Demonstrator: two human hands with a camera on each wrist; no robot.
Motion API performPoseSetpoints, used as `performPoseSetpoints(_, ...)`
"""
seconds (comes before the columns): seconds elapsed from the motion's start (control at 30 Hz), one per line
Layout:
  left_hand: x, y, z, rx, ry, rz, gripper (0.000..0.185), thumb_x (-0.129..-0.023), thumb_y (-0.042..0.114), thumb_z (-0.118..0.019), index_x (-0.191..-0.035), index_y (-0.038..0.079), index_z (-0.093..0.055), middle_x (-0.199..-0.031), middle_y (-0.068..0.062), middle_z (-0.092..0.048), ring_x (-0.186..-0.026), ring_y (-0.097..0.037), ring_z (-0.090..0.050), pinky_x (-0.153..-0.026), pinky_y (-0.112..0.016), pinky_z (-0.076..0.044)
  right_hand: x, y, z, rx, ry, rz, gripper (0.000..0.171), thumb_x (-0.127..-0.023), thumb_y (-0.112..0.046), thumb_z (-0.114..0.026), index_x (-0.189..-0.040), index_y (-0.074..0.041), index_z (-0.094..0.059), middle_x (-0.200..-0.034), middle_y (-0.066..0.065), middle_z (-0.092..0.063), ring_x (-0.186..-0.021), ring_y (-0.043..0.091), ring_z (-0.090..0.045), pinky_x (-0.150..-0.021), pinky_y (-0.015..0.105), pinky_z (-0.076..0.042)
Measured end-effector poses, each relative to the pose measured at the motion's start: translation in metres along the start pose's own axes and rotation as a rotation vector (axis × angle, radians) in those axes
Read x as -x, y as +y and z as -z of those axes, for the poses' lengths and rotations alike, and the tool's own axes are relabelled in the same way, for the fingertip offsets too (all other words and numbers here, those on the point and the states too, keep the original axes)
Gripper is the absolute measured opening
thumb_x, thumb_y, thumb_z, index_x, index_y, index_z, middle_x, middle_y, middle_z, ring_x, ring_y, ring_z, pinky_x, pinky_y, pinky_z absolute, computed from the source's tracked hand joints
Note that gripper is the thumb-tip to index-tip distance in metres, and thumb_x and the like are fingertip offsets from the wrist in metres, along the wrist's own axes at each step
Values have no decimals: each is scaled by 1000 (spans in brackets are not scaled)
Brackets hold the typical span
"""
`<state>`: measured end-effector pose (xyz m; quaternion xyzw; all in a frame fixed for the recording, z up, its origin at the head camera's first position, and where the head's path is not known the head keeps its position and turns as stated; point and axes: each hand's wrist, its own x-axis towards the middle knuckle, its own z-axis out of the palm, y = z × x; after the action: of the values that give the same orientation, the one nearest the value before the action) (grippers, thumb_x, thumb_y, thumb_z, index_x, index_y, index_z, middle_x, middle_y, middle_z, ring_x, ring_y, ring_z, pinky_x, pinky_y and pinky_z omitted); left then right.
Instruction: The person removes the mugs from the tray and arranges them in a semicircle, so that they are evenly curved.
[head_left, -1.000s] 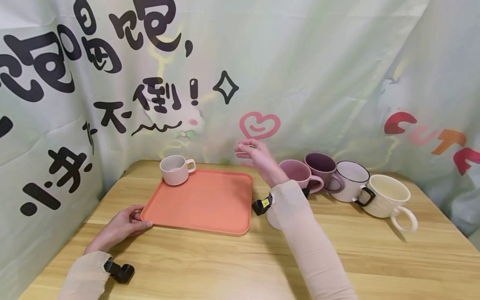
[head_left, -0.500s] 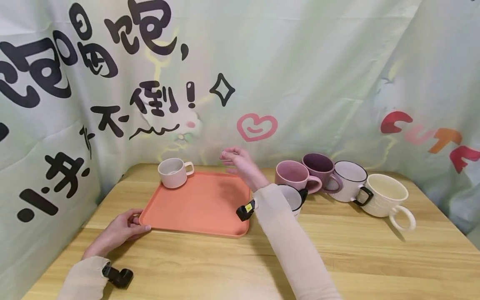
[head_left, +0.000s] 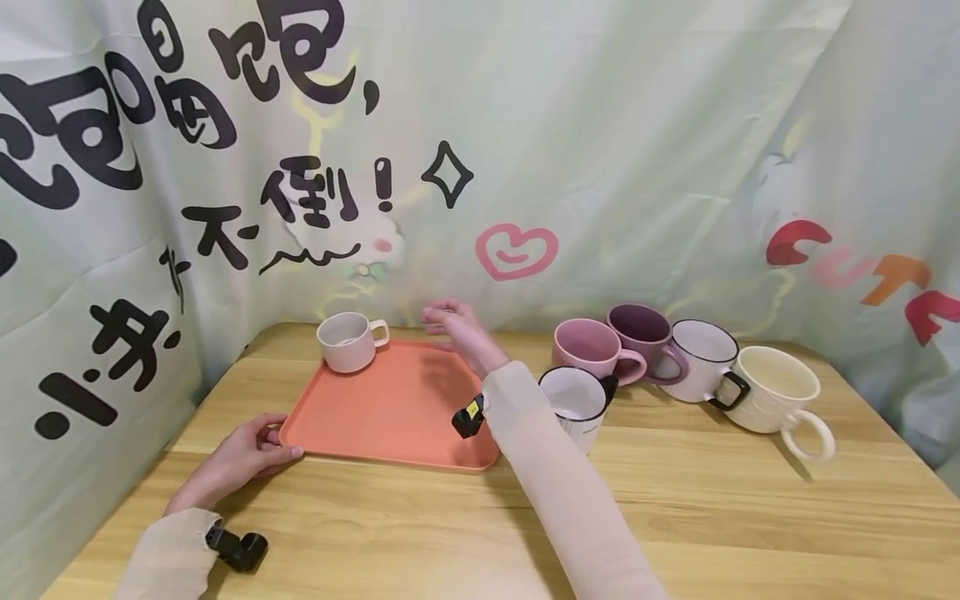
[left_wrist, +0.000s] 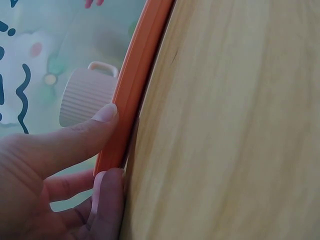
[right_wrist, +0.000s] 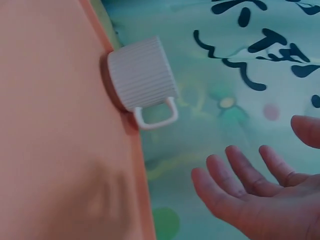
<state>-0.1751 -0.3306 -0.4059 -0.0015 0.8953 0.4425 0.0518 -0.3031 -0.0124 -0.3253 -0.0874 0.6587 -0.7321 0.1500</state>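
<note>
An orange-pink rectangular tray lies on the wooden table. My left hand grips its near left corner, thumb on the rim and fingers curled at the outer side and underneath, as the left wrist view shows with the tray edge. At the tray's back left corner stands a pale ribbed mug, upright, its handle pointing right. Over the tray's back right part hovers my right hand, holding nothing. In the right wrist view its fingers are spread, apart from the ribbed mug.
Right of the tray, a white mug with a black rim sits partly behind my right sleeve. Behind it are a pink mug, a dark purple mug, another black-rimmed white mug and a cream mug. A printed curtain hangs behind the table.
My right hand has moved left from beside the pink mug to above the tray, uncovering the nearer black-rimmed mug. My left hand stays on the tray corner.
</note>
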Motion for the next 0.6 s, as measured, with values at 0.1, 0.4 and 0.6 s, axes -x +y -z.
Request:
performPoseSetpoints(0.1,1,1,0,-4,3,-4,71,-90,9,-78,-138,-23,-37,-98,-13,-58,-83,-19,-54,-67,-23,-49,-7,4,-5,6,3,-4,37,-105,-14,-56,-136,5,-48,-139,25,-51,-132,42,-47,-108,53,-39)
performPoseSetpoints(0.4,1,0,0,11,-9,6,71,-91,10,-77,-139,-22,-35,-101,-15,-58,-85,-20,-55,-68,-24,-50,-27,20,-21,57,-57,2,47,-104,-13,-57,-145,7,-45,-144,23,-49,-138,42,-41,-111,52,-35)
performPoseSetpoints(0.6,1,0,2,-3,-12,12,71,-91,11,-77,-139,-21,-35,-101,-14,-57,-86,-20,-54,-68,-24,-50,-39,29,-32,55,-92,12,49,-103,-11,-57,-146,7,-43,-145,21,-48,-138,40,-41,-112,53,-35)
